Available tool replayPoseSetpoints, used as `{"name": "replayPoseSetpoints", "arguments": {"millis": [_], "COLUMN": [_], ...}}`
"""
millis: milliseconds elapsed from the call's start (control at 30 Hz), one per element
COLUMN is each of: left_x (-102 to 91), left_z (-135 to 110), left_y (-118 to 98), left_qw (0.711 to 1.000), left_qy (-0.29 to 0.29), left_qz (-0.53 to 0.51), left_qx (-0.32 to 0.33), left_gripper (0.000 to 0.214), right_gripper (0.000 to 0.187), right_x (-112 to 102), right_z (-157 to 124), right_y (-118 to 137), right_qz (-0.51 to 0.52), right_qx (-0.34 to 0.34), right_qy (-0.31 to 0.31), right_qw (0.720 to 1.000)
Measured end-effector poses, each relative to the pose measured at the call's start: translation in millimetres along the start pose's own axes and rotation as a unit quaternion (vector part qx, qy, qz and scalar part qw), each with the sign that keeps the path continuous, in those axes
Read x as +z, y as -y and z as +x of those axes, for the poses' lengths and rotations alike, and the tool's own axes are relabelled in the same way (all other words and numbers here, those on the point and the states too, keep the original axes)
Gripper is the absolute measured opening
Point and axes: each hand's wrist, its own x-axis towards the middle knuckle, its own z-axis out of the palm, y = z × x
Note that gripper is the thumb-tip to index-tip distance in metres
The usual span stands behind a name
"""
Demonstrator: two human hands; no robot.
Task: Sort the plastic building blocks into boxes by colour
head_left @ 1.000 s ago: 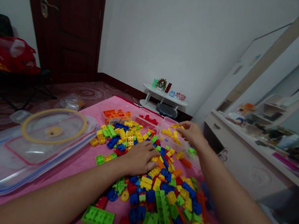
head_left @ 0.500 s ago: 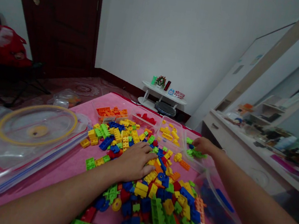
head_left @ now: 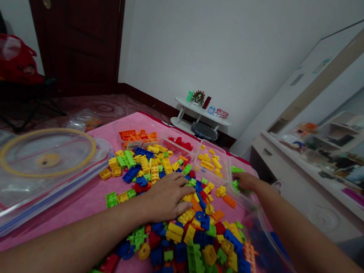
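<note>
A heap of plastic building bricks in yellow, blue, green, red and orange covers the pink tabletop. My left hand lies palm down on the heap, fingers spread over yellow and blue bricks. My right hand reaches into a clear box of green bricks at the far right, its fingers curled down among them. Beside that box stand clear boxes with yellow bricks, red bricks and orange bricks.
Clear lids, one with a yellow ring, lie stacked at the left. A clear bin of blue bricks sits under my right forearm. A white dresser stands at the right, with a dark door and a small white shelf behind.
My right hand moved from the yellow-brick box rightward to the green-brick box and dipped into it. My left hand stayed on the heap. The camera shifted slightly.
</note>
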Motion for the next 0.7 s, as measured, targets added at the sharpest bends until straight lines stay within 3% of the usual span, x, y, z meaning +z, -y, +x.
{"name": "replayPoseSetpoints", "arguments": {"millis": [267, 433, 700], "left_x": [-1.9, 0.2, 0.5], "left_z": [0, 0, 0], "left_y": [-1, 0, 0], "left_qw": [1.0, 1.0, 1.0], "left_qy": [-0.001, -0.001, -0.003], "left_qz": [0.0, -0.003, 0.0], "left_qx": [0.003, 0.002, 0.001], "left_gripper": [0.035, 0.035, 0.036], "right_gripper": [0.04, 0.05, 0.04], "right_x": [-13, -25, -16], "right_z": [-3, -4, -5], "right_y": [-8, -12, 2], "right_qz": [-0.005, 0.023, 0.055], "right_qx": [0.004, 0.021, 0.009], "right_qy": [0.002, -0.01, -0.036], "right_qw": [1.0, 0.999, 0.998]}}
